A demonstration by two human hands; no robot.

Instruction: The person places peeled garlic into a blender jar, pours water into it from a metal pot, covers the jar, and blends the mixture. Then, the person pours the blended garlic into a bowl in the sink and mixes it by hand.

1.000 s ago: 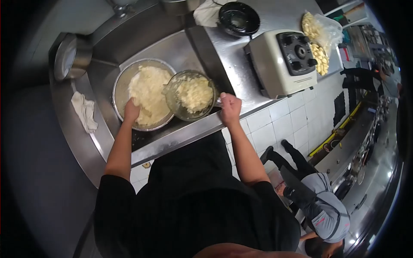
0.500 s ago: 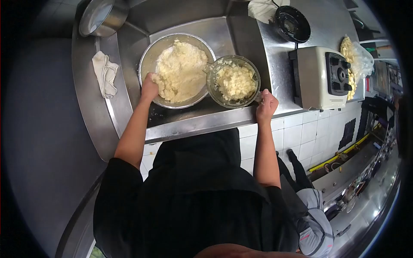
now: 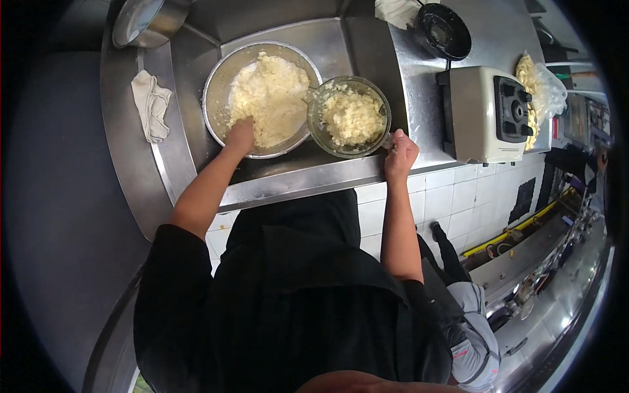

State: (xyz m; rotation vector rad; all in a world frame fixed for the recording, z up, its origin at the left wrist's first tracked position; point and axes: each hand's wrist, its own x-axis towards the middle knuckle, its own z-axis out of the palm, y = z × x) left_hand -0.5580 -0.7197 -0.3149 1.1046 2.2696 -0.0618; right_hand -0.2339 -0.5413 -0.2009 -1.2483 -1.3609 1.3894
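A wide steel bowl [image 3: 216,82] sits in the sink, holding a pale yellow, crumbly mash [image 3: 272,92]. My left hand [image 3: 241,135] reaches over the bowl's near rim, its fingertips down at the mash and largely hidden. Close against the bowl's right side is a clear blender jar [image 3: 316,134], seen from above, with more lumpy yellow mash [image 3: 354,118] in it. My right hand [image 3: 401,157] is closed around the jar's handle at the sink's front edge.
A blender base [image 3: 478,114] stands on the right counter, beside a black pan [image 3: 443,31] and a plastic bag [image 3: 549,92]. A white cloth [image 3: 151,106] lies on the sink's left ledge, below a steel pot [image 3: 154,26]. Another person [image 3: 468,327] is at lower right.
My left hand has moved from the bowl's left rim rightward, in over the mash. My right hand still holds the jar. The whole view has shifted slightly.
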